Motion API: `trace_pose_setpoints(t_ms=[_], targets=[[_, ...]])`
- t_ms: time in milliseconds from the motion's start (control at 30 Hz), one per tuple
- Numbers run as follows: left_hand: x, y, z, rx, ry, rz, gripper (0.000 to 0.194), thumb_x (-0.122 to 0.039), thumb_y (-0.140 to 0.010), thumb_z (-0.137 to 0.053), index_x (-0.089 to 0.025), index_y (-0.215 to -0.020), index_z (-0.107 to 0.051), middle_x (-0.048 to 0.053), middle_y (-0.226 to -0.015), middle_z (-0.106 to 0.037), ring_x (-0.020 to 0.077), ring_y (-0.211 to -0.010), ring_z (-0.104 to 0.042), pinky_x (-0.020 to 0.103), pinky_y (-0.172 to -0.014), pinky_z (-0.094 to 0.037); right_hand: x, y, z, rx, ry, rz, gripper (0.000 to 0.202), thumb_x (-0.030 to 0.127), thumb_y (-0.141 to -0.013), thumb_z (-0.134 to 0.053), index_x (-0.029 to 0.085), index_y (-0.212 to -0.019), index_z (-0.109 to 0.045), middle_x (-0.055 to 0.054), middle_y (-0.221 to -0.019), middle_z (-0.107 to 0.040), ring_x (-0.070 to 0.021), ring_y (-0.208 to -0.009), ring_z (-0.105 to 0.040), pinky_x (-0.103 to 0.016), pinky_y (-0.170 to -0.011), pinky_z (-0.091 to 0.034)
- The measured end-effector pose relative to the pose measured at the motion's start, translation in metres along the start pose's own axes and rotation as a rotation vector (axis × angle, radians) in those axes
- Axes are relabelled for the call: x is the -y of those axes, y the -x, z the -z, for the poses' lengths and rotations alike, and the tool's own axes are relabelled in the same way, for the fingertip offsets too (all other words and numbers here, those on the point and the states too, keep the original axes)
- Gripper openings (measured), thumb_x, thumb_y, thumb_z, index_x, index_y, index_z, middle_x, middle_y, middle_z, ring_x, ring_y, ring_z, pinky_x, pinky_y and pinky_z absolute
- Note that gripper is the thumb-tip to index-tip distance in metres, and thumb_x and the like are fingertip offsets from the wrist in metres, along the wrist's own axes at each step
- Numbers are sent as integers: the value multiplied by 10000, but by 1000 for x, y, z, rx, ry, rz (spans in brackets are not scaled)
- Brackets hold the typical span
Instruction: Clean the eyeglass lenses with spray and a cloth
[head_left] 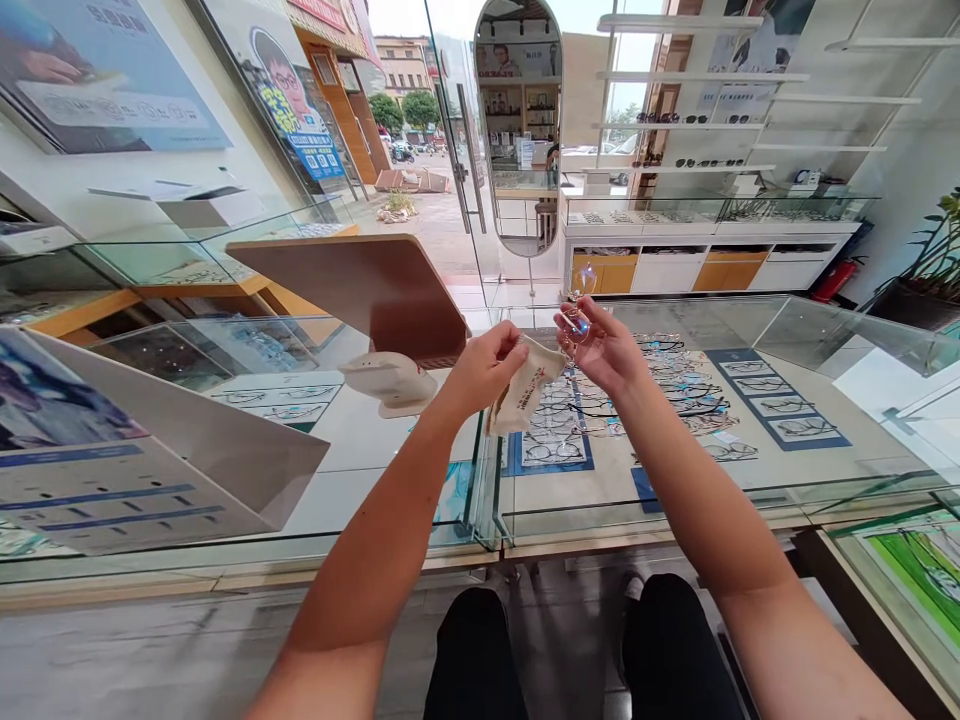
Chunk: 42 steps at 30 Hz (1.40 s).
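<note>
My left hand (491, 365) is closed on a beige cloth (529, 388) with small reddish print, which hangs down over the glass counter. In my right hand (606, 345) is a pair of eyeglasses (576, 318), held up by the fingers with the lenses glinting blue and purple. The cloth's right edge comes close to the glasses; whether they touch I cannot tell. Below both hands, rows of eyeglass frames (667, 390) lie inside the glass display case (622, 475). A white rounded object (390, 382) stands just left of my left hand.
A brown flat panel (360, 290) tilts up behind the left counter. At the near left stands a folded white display card (247, 460). An oval mirror (519, 130) and wall shelves (697, 125) are at the back. A potted plant (930, 260) is far right.
</note>
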<state>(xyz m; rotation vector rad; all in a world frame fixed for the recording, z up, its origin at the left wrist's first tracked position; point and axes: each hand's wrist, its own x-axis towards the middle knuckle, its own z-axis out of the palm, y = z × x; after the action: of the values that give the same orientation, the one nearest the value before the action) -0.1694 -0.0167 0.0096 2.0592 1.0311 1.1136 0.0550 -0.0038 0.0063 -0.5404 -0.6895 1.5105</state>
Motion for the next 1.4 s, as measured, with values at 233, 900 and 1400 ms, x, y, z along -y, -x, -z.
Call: trace_pose_setpoints(t_ms=[233,900,1400], targets=[[-7,5,16,-254,-36,4,293,-295,-942,-715,-233,-749,-504,-10,-678,-479,171,-662,-384,339,-636,-266,8,-3,4,-46,68,28,182,385,-926,-918,304,-935,-756,1,-1079,-841,-223,-1156,-767,-367,-948,-652],[23,9,-47,340,-455,69,263,-283,-988,-625,-270,-788,-454,56,-764,-635,257,-692,-508,371,-670,-264,4,0,-1,-40,85,24,251,414,-850,-963,305,-924,-750,20,-1078,-848,-229,-1171,-769,-322,-830,-597],[10,12,-33,860,-266,92,155,-255,-715,-700,-246,-687,-547,-3,-665,-558,190,-627,-459,361,-602,-271,2,2,-2,-9,136,30,287,447,-847,-973,301,-948,-747,6,-1110,-844,-249,-1219,-760,-334,-846,-614]])
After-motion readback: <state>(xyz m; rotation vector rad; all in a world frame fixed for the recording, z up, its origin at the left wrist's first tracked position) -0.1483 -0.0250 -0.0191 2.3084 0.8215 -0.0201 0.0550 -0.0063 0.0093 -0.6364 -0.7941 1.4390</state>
